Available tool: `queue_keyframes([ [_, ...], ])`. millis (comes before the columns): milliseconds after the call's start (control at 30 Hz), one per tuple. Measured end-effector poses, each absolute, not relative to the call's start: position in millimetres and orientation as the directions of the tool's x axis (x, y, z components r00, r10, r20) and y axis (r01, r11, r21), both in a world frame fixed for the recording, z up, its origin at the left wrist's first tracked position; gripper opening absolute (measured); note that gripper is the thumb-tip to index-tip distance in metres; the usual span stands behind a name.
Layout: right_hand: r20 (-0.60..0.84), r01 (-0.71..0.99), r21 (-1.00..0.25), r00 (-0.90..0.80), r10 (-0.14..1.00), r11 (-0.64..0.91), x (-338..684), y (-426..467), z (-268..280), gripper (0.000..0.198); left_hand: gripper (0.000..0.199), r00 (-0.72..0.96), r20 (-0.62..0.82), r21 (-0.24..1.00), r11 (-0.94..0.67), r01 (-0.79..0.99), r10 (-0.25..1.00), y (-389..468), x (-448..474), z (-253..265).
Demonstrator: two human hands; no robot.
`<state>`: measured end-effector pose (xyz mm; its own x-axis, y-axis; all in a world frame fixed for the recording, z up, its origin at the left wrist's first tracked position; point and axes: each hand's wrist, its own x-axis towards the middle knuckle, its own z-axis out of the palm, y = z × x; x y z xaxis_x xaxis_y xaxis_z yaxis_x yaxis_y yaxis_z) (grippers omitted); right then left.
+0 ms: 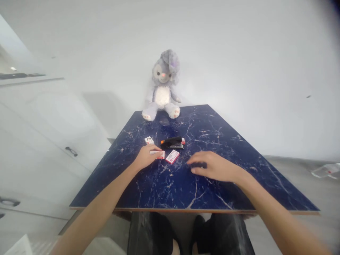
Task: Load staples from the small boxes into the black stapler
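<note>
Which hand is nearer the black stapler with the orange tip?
Left. The left hand lies just in front of the black stapler with the orange tip, to its left, fingers on a small red-and-white box. The right hand rests farther off, toward the near right.

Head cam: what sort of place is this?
Probably a room in a home, set up as a small desk. A plush bunny sits at the far edge of a blue marble-pattern table, white cabinet doors stand to the left, and a stapler with small staple boxes lies on top.

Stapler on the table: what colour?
Black stapler with an orange end, seen in the head view.
</note>
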<state>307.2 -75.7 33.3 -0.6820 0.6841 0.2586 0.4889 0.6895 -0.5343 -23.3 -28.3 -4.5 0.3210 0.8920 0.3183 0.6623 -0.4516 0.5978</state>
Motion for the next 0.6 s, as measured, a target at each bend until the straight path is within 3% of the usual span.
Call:
queue_keyframes([
  [67,0.147,0.562,-0.536,-0.673,0.725,0.63,329,-95,24,0.041,0.023,0.401,0.35,0.451,-0.527,0.72,0.847,-30,-20,-5],
  [200,0.227,0.613,-0.514,-0.577,0.784,0.6,345,-111,-5,0.025,0.023,0.411,0.397,0.312,-0.542,0.78,0.821,-29,-16,-9],
  [400,0.282,0.63,-0.459,-0.565,0.775,0.626,336,-67,-15,0.016,0.032,0.309,0.542,0.311,-0.528,0.791,0.782,-21,-11,-12],
  [600,0.342,0.663,-0.462,-0.48,0.808,0.589,273,-42,-14,0.017,0.023,0.26,0.593,0.346,-0.533,0.772,0.762,-26,-15,-14],
])
